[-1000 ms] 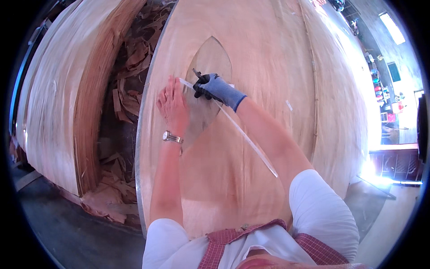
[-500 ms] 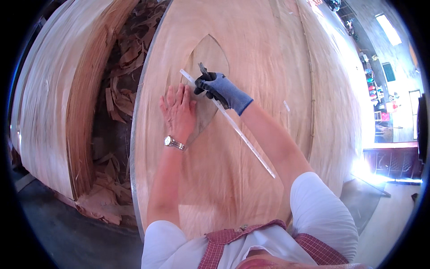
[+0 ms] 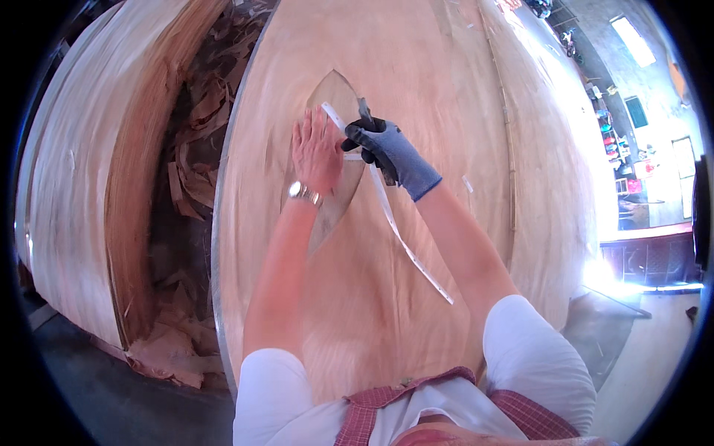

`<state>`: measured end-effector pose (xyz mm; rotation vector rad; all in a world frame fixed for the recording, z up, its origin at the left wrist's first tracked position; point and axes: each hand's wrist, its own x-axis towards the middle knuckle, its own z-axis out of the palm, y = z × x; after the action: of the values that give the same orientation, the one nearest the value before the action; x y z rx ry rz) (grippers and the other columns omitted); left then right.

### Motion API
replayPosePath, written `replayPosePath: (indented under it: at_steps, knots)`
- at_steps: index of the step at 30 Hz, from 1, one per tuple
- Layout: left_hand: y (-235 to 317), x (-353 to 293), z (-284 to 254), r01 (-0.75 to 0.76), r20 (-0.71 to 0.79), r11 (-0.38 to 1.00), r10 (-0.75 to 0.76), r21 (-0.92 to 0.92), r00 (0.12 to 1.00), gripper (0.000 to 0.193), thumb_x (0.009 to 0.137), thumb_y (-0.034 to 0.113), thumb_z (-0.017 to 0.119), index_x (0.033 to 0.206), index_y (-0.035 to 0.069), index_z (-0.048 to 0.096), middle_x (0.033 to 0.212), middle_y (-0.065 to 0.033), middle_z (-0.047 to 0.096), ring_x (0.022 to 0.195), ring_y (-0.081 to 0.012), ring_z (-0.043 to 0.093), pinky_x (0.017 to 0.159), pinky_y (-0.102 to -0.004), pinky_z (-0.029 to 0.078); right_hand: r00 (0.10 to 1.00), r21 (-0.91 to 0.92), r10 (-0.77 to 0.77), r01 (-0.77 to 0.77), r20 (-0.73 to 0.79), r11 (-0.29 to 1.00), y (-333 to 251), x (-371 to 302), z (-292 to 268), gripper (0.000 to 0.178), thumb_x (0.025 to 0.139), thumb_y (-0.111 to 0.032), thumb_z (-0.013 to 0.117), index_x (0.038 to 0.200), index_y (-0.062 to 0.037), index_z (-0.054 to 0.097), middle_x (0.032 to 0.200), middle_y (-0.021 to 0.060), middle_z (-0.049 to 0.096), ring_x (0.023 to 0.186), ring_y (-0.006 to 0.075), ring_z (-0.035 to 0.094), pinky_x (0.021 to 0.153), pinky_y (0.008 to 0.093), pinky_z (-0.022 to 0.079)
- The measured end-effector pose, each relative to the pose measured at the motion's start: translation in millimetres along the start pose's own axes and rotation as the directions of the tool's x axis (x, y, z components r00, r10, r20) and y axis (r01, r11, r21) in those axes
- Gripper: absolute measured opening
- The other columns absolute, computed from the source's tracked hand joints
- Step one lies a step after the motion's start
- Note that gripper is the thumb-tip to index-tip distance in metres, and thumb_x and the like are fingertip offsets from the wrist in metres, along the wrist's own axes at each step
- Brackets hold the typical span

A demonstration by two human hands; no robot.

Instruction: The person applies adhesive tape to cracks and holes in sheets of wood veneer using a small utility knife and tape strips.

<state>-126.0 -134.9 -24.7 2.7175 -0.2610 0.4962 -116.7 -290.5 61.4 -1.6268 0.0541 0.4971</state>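
Observation:
My left hand (image 3: pixel 318 154), bare with a wristwatch (image 3: pixel 305 193), lies with fingers stretched out on a leaf-shaped patch (image 3: pixel 336 212) in a pale wood veneer sheet (image 3: pixel 431 89). Beside it, my right hand (image 3: pixel 387 151) in a grey-blue glove with black fingers is closed around a dark, narrow tool (image 3: pixel 364 109); its exact kind is hidden. A long white tape strip (image 3: pixel 431 279) passes under the right hand. Its upper end is by the left fingertips, and its lower part hangs bent toward me. A short white strip (image 3: pixel 352 157) shows crosswise between the hands.
Left of the sheet's edge, a gap holds torn veneer scraps (image 3: pixel 201 171), with another veneer stack (image 3: pixel 89 163) beyond. A small white tape piece (image 3: pixel 467 183) and a long dark crack (image 3: pixel 509 149) are on the sheet's right. Colourful items (image 3: pixel 613 145) stand far right.
Both hands have shifted right, the left one also slightly up. The tape strip, straight before, now bends, and a short crosswise strip shows between the hands.

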Motion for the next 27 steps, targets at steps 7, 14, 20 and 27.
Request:
replayPosePath:
  at_steps: [7, 14, 20, 27]
  knots:
    - [5.3, 34.7, 29.6, 0.037, 0.031, 0.998, -0.036, -0.045, 0.999, 0.061, 0.093, 0.041, 0.053, 0.142, 0.008, 0.042, 0.153, -0.012, 0.033, 0.145, -0.03, 0.022, 0.119, -0.0484, 0.012, 0.994, -0.016, 0.013, -0.015, -0.113, 1.0, -11.3, -2.9, -36.2, 0.024, 0.09, -0.03, 0.066, 0.097, -0.0076, 0.061, 0.085, 0.0055, 0.071, 0.053, 0.0061, 0.049, 0.047, 0.0213, 0.038]
    - [5.7, 38.2, 27.4, 0.045, 0.028, 0.999, -0.045, 0.008, 0.999, 0.062, 0.092, 0.041, 0.053, 0.142, 0.005, 0.042, 0.151, -0.013, 0.036, 0.144, -0.029, 0.024, 0.119, -0.0473, 0.012, 0.989, -0.059, 0.012, -0.02, -0.147, 0.998, -7.8, 23.5, -62.9, 0.024, 0.089, -0.029, 0.068, 0.099, -0.0081, 0.061, 0.087, 0.0052, 0.072, 0.055, 0.007, 0.049, 0.05, 0.0222, 0.04]
    - [4.1, 39.4, 28.6, 0.026, 0.009, 1.0, -0.026, 0.002, 1.0, 0.062, 0.091, 0.04, 0.054, 0.14, 0.003, 0.043, 0.149, -0.0157, 0.039, 0.143, -0.0301, 0.026, 0.119, -0.0472, 0.012, 0.988, -0.19, -0.02, -0.009, -0.152, 0.982, -7.9, 60.6, -69.6, 0.024, 0.089, -0.029, 0.066, 0.1, -0.008, 0.064, 0.087, 0.0051, 0.072, 0.056, 0.0082, 0.051, 0.05, 0.0228, 0.042]
    - [5.7, 45.7, 21.7, 0.031, 0.016, 0.999, -0.031, -0.004, 0.999, 0.054, 0.091, 0.035, 0.056, 0.132, 0.0, 0.049, 0.142, -0.0177, 0.045, 0.134, -0.0329, 0.04, 0.116, -0.0431, 0.024, 0.988, -0.319, -0.109, 0.069, -0.108, 0.945, -6.3, 130.5, -67.0, 0.021, 0.089, -0.027, 0.065, 0.099, -0.0094, 0.068, 0.084, 0.0034, 0.072, 0.053, 0.0084, 0.049, 0.046, 0.0238, 0.041]
